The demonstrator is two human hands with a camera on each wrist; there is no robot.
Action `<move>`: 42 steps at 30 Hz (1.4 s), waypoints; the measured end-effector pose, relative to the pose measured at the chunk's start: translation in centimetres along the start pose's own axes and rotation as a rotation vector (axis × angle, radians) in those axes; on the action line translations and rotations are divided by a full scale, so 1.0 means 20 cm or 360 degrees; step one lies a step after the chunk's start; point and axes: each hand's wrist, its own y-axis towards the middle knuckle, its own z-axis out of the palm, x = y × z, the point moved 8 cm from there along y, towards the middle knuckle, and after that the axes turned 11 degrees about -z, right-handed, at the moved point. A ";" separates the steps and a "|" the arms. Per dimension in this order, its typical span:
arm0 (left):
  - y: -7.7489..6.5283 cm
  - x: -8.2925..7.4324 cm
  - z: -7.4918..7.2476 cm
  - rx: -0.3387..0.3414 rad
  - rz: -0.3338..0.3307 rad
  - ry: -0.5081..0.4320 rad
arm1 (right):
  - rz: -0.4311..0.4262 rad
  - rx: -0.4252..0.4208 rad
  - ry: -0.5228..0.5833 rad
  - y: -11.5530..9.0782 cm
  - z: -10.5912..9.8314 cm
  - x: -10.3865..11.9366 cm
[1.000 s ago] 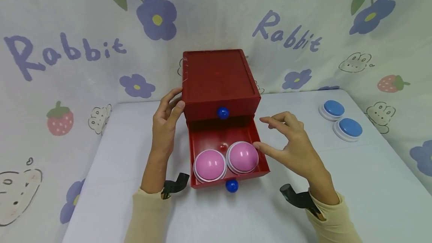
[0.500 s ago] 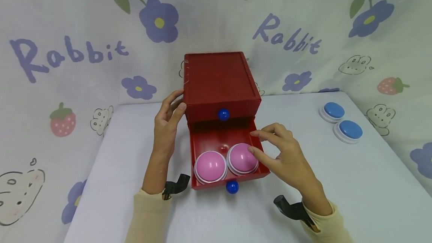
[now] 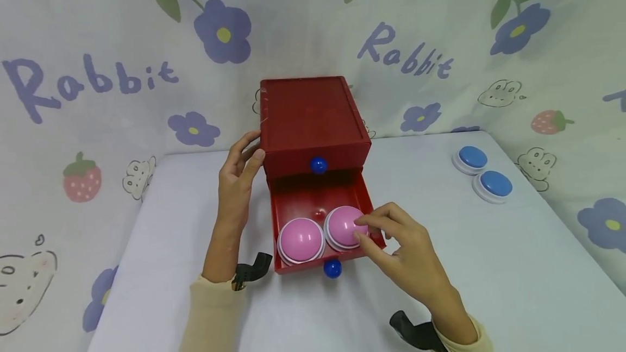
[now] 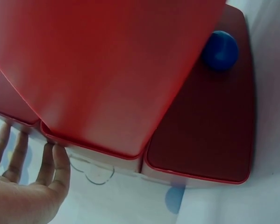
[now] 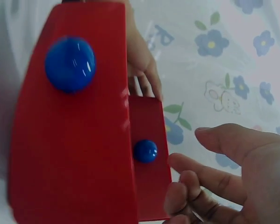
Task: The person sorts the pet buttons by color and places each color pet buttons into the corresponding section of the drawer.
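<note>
A red drawer cabinet [image 3: 313, 115] has its lower drawer [image 3: 313, 195] pulled out. Two pink dome buttons with white rims, a left one [image 3: 301, 239] and a right one [image 3: 342, 226], lie side by side at the drawer's front. My left hand [image 3: 236, 186] steadies the cabinet's left side, fingertips along its wall and thumb near the front edge; the left wrist view shows the fingers [image 4: 19, 151] fairly straight. My right hand [image 3: 408, 251] reaches over the drawer's right wall, thumb and fingertips apart, overlapping the right pink button's edge. The drawer front hides the pink buttons in the right wrist view.
Two blue buttons on white bases, a rear one [image 3: 471, 158] and a nearer one [image 3: 494, 185], sit on the white table [image 3: 513, 276] at the right. A printed curtain [image 3: 303, 26] hangs behind. Blue knobs stick out from the upper drawer front [image 3: 318, 165] and lower drawer.
My right hand has moved left and toward me, from beside the drawer to the right pink button. My left hand has stayed against the cabinet. The head view has shifted slightly.
</note>
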 end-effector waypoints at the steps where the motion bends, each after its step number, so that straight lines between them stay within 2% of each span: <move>1: 0.00 0.00 0.00 0.0003 -0.0005 -0.0005 | 0.0014 -0.0035 0.0010 -0.03 0.00 0.01; 4: 0.00 0.01 0.01 0.0009 -0.0016 -0.0002 | 0.0112 -0.0124 0.0069 -0.14 0.02 0.00; 7: 0.01 0.01 0.01 0.0009 -0.0013 0.0003 | 0.0275 -0.0179 0.0167 -0.25 0.07 -0.03; 13: 0.00 0.00 -0.01 -0.0023 0.0006 -0.0013 | 0.0697 -0.0030 0.0312 -0.39 0.28 -0.17; 15: 0.00 0.00 -0.01 -0.0026 -0.0001 -0.0014 | 0.0760 0.0008 0.0352 -0.41 0.33 -0.20; 19: -0.01 0.02 -0.02 -0.0034 -0.0020 -0.0011 | 0.0782 0.0033 0.0527 -0.42 0.39 -0.22; 23: -0.01 0.02 -0.02 -0.0026 -0.0015 -0.0018 | 0.0810 -0.0012 0.0789 -0.43 0.42 -0.21; 26: -0.01 0.01 -0.02 -0.0018 0.0004 -0.0017 | 0.0849 -0.0058 0.0897 -0.42 0.42 -0.20; 33: 0.00 0.00 -0.01 -0.0016 0.0009 -0.0013 | 0.0927 0.0033 0.0966 -0.41 0.45 -0.20; 42: 0.00 0.00 0.00 0.0001 0.0010 -0.0027 | 0.0875 0.0075 0.0932 -0.38 0.45 -0.22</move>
